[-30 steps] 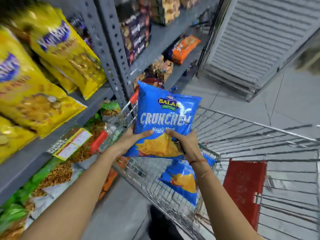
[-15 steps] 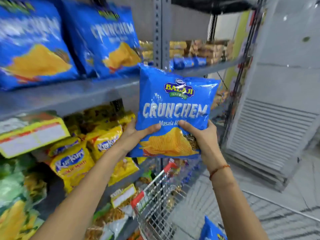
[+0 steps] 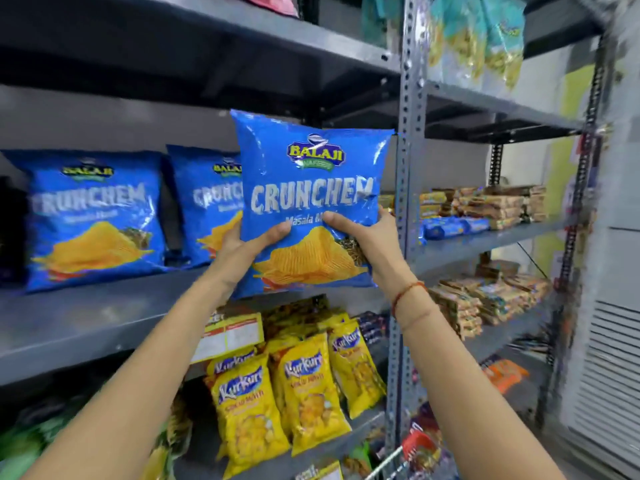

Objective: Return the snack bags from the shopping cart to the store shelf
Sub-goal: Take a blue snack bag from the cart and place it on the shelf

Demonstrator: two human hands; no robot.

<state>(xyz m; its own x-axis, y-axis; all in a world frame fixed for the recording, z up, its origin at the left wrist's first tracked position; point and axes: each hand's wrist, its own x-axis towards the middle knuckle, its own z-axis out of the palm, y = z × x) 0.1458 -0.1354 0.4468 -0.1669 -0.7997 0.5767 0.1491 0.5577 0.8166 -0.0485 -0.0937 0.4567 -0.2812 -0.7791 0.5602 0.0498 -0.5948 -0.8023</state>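
Note:
I hold a blue Crunchem snack bag (image 3: 311,174) upright in both hands at the level of the grey shelf (image 3: 104,317). My left hand (image 3: 242,247) grips its lower left edge and my right hand (image 3: 370,244) grips its lower right edge. The bag's bottom hangs at the shelf's front edge, just right of two matching blue bags (image 3: 93,220) (image 3: 207,206) that stand on that shelf. Only a corner of the shopping cart (image 3: 398,459), with a red handle piece, shows at the bottom.
A perforated grey upright post (image 3: 405,168) stands right behind the held bag. Yellow Kurkure bags (image 3: 304,386) fill the shelf below. Stacked biscuit packs (image 3: 485,206) lie on the right-hand shelves. A white slatted panel (image 3: 609,375) is at far right.
Both hands have lifted the blue bag from above the cart up to the shelf with the matching bags. The view has tilted up, so the cart has almost dropped out of sight.

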